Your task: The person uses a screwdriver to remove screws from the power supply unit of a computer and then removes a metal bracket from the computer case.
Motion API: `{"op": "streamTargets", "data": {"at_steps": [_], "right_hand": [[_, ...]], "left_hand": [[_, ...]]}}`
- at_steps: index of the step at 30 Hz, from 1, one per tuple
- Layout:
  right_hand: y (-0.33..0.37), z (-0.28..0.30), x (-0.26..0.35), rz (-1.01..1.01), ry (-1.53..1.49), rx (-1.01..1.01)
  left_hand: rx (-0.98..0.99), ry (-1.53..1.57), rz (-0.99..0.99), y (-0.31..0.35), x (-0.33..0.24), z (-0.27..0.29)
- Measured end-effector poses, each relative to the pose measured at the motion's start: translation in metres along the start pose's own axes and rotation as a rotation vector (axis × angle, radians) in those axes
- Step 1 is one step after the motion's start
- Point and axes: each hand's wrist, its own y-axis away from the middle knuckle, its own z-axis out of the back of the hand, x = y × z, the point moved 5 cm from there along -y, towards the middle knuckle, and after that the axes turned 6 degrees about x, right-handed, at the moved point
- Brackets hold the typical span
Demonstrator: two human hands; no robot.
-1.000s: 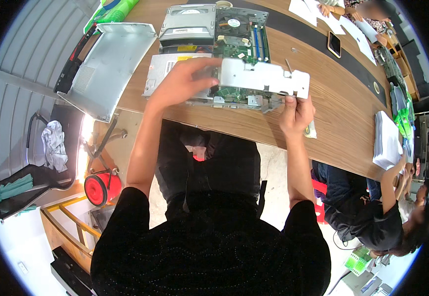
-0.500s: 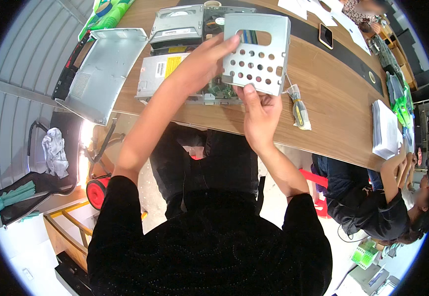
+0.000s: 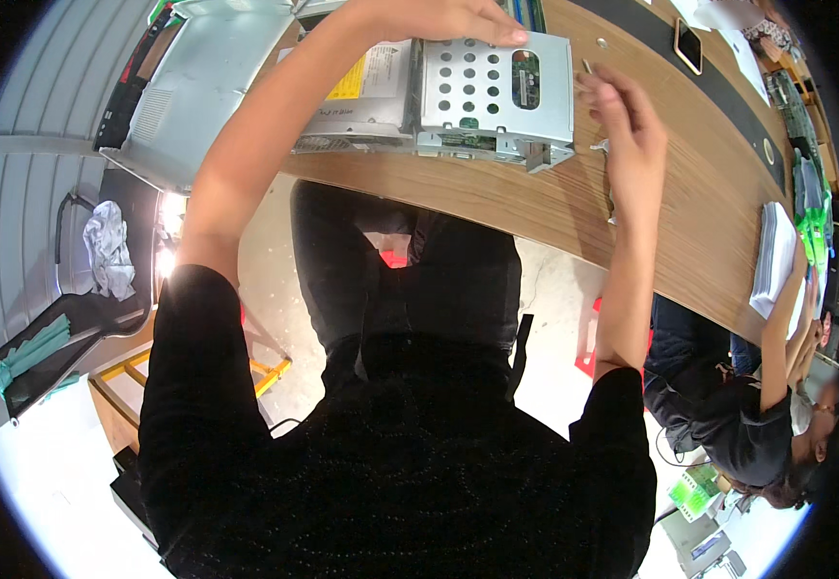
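A silvery metal drive bracket [image 3: 458, 77] with rows of round holes and an oblong cutout lies over the open computer case [image 3: 467, 147], near its right end. My left hand [image 3: 467, 17] grips the bracket's far edge, its fingers partly beyond it. Green circuit board shows through the cutout. Beside the bracket sits a metal drive [image 3: 371, 92] with a yellow label, partly behind my left forearm. Just right of the bracket, my right hand [image 3: 632, 121] has its fingers curled together around a thin item I cannot make out. Bits of crumpled clear wrapping show behind that hand.
The removed case cover [image 3: 212, 77] leans at the left. A phone [image 3: 687, 46], a tape roll [image 3: 769, 151] and a paper stack [image 3: 772, 256] lie to the right on the wooden table [image 3: 694, 251]. Another person [image 3: 728, 396] sits at the right.
The bracket has come down from upright onto the case and turned. My right hand has left it and moved right, beside the wrapped tool. My left hand has shifted to its far edge.
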Motion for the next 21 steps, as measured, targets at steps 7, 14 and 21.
{"op": "streamTargets", "data": {"at_steps": [7, 14, 21], "right_hand": [[-0.001, -0.041, -0.027, -0.297, -0.093, 0.488], [-0.005, -0.043, -0.044, -0.506, -0.145, 0.602], [-0.002, -0.044, -0.048, -0.641, -0.059, 0.569]], "left_hand": [[0.060, -0.004, 0.250, 0.003, 0.023, 0.012], [0.114, -0.108, 0.356, 0.005, 0.033, -0.011], [0.186, -0.051, 0.151, -0.003, 0.025, -0.016]]}}
